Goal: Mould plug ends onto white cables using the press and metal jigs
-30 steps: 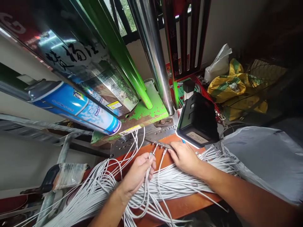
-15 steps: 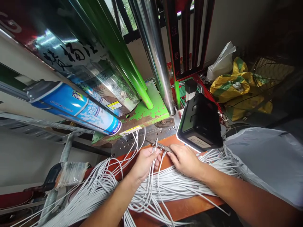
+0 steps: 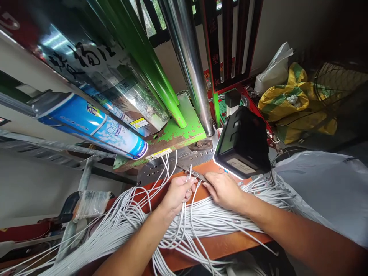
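Observation:
My left hand (image 3: 179, 191) is closed round a few white cables (image 3: 183, 218) close to their ends, thumb and fingers pinched together. My right hand (image 3: 222, 188) grips one end of a narrow metal bar (image 3: 202, 178), which slants up and left past my left fingertips. One white cable with a plug (image 3: 198, 183) reaches the bar between the two hands. The far end of the bar lies by the metal plate of the machine. Beneath my wrists spreads a thick bundle of white cables (image 3: 212, 222) on the orange tabletop (image 3: 227, 245).
A green machine base (image 3: 184, 132) with a steel column (image 3: 198, 96) rises behind the bar. A blue spray can (image 3: 100, 126) stands at left. To the right are a black box-shaped unit (image 3: 244, 142), a white-lined bin (image 3: 319, 184) and yellow sacks (image 3: 287, 99). Several cables hang under the machine's edge.
The view has shifted slightly. My left fingers have closed further round the cable ends near the bar. My right hand keeps its hold on the bar.

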Available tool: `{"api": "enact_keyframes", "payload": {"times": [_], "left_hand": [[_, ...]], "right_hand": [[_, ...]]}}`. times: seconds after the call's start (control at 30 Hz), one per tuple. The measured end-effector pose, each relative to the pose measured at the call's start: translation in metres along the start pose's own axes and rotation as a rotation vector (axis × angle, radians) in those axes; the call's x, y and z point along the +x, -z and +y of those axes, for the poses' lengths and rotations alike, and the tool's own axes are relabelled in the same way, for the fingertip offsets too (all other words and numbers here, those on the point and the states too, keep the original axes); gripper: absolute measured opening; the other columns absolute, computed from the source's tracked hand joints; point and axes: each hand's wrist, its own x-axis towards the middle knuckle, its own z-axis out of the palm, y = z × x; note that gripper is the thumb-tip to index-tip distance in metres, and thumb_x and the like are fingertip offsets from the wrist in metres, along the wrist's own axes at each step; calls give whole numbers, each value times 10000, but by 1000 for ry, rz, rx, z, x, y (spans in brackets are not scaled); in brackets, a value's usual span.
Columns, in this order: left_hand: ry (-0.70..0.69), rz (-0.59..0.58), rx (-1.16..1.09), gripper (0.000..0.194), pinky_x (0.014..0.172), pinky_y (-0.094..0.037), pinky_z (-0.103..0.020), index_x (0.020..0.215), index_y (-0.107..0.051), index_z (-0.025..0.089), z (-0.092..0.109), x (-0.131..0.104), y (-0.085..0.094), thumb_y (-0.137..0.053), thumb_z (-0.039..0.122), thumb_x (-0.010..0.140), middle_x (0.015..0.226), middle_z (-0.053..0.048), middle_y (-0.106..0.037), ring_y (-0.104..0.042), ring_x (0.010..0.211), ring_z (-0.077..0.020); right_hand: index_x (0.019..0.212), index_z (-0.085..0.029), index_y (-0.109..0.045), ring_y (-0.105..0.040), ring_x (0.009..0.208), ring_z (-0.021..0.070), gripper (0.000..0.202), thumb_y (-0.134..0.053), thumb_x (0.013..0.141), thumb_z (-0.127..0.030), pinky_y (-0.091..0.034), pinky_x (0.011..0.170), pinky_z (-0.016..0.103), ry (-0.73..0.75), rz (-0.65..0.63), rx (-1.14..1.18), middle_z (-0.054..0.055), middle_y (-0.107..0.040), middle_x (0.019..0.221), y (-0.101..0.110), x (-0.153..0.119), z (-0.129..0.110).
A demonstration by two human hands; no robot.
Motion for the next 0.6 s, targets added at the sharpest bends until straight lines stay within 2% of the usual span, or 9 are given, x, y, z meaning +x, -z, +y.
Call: {"api": "enact_keyframes", "payload": {"times": [0.1,0.2,0.23,0.3,0.37,0.4,0.53,0.6], "left_hand": [[-9,12,3,448,377,-253,-180,772,-651,121,2,1,0,-849,517,699,624,-4,-613,-400,403,-42],[-65,72,28,476,406,-379,-192,810,-662,120,8,2,11,-892,510,668,602,-18,-640,-516,435,-87],[-93,107,34,484,392,-357,-178,843,-663,126,10,1,16,-885,525,684,563,11,-610,-486,414,-75],[-117,149,16,507,344,-241,-153,957,-665,146,12,-1,26,-814,592,766,479,89,-486,-338,352,-45],[-77,131,-23,539,316,-155,-159,1057,-659,162,10,-5,31,-735,645,830,434,136,-361,-205,325,-42],[-44,109,-40,544,313,-164,-161,1063,-658,163,8,-7,32,-735,648,829,435,138,-354,-200,325,-43],[22,61,-55,495,388,-364,-173,882,-646,148,0,-14,31,-858,563,716,582,44,-574,-454,424,-63],[54,42,-47,485,388,-341,-167,881,-654,140,-1,-16,29,-869,537,704,620,30,-592,-464,438,-59]], "right_hand": [[1110,-187,-660,-621,817,228,227,-461,1051,-277,-455,775,325,-37,-9,-17,95,-700,907,2,1,-3],[1074,-185,-658,-627,833,231,216,-458,1052,-262,-443,760,320,-130,-6,-41,101,-705,934,3,1,-6],[1056,-185,-659,-632,845,235,217,-455,1053,-260,-443,768,324,-150,-11,-47,104,-707,947,3,1,-6],[1026,-186,-661,-642,876,242,222,-453,1055,-258,-447,789,330,-169,-22,-54,110,-713,978,3,2,-6],[1020,-184,-666,-644,887,242,221,-459,1052,-253,-449,802,331,-163,-22,-49,110,-716,981,3,2,-5],[1025,-184,-668,-643,879,239,219,-461,1050,-248,-449,803,330,-159,-18,-44,104,-717,965,3,2,-4],[1058,-186,-679,-635,841,228,229,-457,1053,-243,-448,803,325,-136,0,-30,84,-709,897,2,2,-2],[1066,-187,-682,-633,835,228,237,-453,1058,-249,-447,793,323,-125,8,-29,84,-707,890,1,2,-1]]}}
